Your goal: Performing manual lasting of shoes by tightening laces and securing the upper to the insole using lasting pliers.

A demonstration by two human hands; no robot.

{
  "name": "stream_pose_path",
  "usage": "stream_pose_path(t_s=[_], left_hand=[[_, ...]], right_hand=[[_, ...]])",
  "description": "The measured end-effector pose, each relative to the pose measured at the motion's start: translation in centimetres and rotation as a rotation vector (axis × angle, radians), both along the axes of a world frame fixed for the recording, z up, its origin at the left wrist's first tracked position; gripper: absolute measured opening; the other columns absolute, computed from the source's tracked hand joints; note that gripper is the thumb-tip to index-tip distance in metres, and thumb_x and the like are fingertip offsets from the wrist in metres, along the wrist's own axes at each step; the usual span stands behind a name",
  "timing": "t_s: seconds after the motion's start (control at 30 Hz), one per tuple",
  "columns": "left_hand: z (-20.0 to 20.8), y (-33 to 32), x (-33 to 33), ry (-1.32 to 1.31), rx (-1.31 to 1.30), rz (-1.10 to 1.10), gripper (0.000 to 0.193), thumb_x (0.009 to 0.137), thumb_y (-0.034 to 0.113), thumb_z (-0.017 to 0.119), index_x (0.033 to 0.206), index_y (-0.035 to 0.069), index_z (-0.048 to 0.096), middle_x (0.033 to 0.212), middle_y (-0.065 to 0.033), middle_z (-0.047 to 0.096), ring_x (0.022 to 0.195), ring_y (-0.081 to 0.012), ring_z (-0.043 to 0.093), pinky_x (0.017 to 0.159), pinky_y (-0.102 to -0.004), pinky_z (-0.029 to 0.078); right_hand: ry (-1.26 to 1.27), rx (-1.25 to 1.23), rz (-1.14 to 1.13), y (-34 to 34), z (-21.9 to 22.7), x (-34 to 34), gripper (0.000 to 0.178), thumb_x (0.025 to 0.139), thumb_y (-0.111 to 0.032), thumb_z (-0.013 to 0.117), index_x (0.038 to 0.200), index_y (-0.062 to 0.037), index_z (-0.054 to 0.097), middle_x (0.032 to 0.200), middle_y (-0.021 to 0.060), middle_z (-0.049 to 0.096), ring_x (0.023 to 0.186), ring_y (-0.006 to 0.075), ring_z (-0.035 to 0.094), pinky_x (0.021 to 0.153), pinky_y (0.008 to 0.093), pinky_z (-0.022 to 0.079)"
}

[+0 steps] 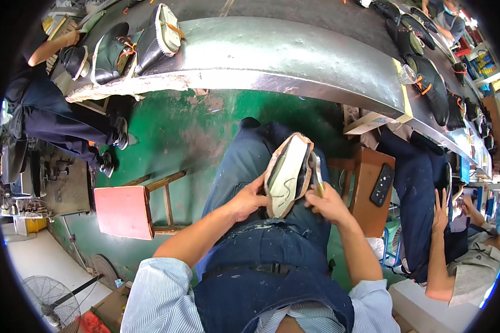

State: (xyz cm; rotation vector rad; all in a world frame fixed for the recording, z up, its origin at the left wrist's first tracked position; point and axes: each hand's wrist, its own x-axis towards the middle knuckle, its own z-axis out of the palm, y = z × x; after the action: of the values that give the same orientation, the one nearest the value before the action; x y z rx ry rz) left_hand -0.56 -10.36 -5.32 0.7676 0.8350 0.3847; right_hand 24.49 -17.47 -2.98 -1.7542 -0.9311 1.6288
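Note:
A partly made shoe [283, 180] lies bottom up over my lap, its toe pointing away from me. Its pale underside has a dark wavy line near the heel, and the rim is brown and cream. My left hand [250, 198] grips its left side near the heel. At the shoe's right side, my right hand [326, 204] is closed on the yellowish handle of a slim brush [319, 186]. The brush's pale head is against or close beside the dark shoe edge; I cannot tell whether it touches.
Ahead runs a long metal-edged bench [294, 53] with black shoes [112, 53] at left and more shoes [430, 83] at right. A pink-topped stool [125, 212] stands left; a brown stool [366, 194] with a black device [381, 185] stands right. People work on both sides. A fan [53, 305] stands lower left.

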Motion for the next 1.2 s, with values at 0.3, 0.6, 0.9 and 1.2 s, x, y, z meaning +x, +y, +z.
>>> stream_pose_path(t_s=[0.3,0.6,0.9,1.2], left_hand=[[-2.8,-2.2,1.4,0.263,0.384,-0.03,0.095,0.08,0.012,0.071,0.156,0.003,0.015,0.153,-0.0185,0.037,0.14,-0.0253,0.036,0.116,-0.0329,0.028],[-3.0,-3.0,2.7,0.239,0.551,-0.167,0.1,0.086,0.01,0.063,0.15,-0.01,-0.011,0.157,-0.0285,0.012,0.147,-0.0315,0.016,0.12,-0.0335,0.015],[-2.2,-1.9,3.1,-0.276,-0.391,0.454,0.068,0.107,0.044,0.028,0.155,-0.002,0.013,0.162,-0.0129,0.021,0.144,-0.0239,0.028,0.118,-0.0356,0.025],[-4.9,-0.2,7.6,0.507,0.168,0.472,0.059,0.106,0.042,0.028,0.129,-0.003,0.059,0.126,-0.0243,0.062,0.121,-0.0368,0.057,0.104,-0.0393,0.042]], right_hand=[[-0.589,0.337,0.648,-1.0,6.4,1.4,0.039,0.087,-0.011,0.062,0.124,0.0018,0.054,0.104,0.0224,0.066,0.094,0.0431,0.063,0.087,0.0474,0.05],[-1.1,0.433,1.211,4.6,9.9,-1.8,0.04,0.074,-0.003,0.06,0.111,0.0131,0.059,0.097,0.0242,0.063,0.091,0.0396,0.062,0.083,0.041,0.053],[-0.745,0.019,1.149,6.1,8.2,-2.1,0.033,0.089,-0.027,0.063,0.099,0.0043,0.064,0.088,0.025,0.068,0.085,0.0429,0.066,0.079,0.0499,0.052],[-0.524,0.2,0.377,-2.6,0.3,-4.0,0.032,0.088,-0.027,0.065,0.108,-0.0033,0.06,0.095,0.0231,0.066,0.09,0.0434,0.063,0.077,0.0481,0.05]])
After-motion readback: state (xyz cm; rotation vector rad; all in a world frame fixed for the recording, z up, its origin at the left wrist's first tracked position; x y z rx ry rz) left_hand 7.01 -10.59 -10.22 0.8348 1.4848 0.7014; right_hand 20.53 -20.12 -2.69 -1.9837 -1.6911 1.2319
